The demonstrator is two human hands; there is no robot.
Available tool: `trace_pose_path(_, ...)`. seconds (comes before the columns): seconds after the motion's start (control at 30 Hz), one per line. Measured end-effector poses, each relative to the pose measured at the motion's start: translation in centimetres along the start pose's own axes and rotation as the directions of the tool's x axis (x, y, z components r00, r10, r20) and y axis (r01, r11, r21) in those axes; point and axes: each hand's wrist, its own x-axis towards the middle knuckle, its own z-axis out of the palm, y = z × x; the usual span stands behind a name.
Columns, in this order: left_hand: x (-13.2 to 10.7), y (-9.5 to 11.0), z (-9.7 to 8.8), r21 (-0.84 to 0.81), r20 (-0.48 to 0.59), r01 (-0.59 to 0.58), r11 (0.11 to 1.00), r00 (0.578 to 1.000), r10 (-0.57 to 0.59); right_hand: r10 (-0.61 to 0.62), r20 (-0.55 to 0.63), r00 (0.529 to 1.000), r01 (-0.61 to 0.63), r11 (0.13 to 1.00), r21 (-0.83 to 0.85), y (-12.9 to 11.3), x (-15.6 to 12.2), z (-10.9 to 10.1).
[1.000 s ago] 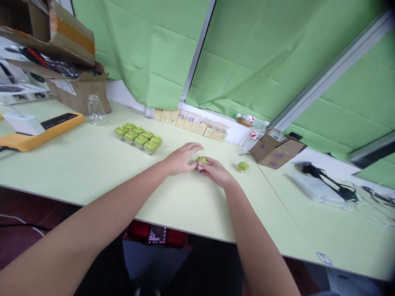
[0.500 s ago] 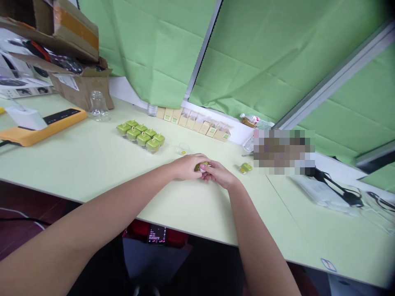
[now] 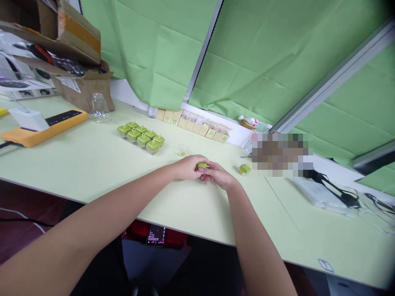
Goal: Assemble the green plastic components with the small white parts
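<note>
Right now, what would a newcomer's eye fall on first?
Bright green curtains fill the background above the table. Near the picture's middle, the left hand and right hand hold a small green piece; to their left stands a cluster of green-lidded containers. An orange device lies far left.

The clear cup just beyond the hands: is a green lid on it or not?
Not on: nothing green covers the clear cup, unlike the grouped containers.
</note>
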Motion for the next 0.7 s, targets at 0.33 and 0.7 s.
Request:
trace_pose_path(0.33, -0.26, 0.38, -0.56, -0.084, 0.076, 0.130, 0.988, 0.989, -0.124, 0.045, -0.105, 0.993, -0.056, 0.993, -0.101, 0.29, 0.27, 0.11)
trace_pose_path(0.7, -0.36, 0.47, -0.70, 0.038, 0.040, 0.159, 0.987, 0.986, -0.161, 0.027, -0.074, 0.997, -0.034, 0.994, -0.105, 0.20, 0.12, 0.30)
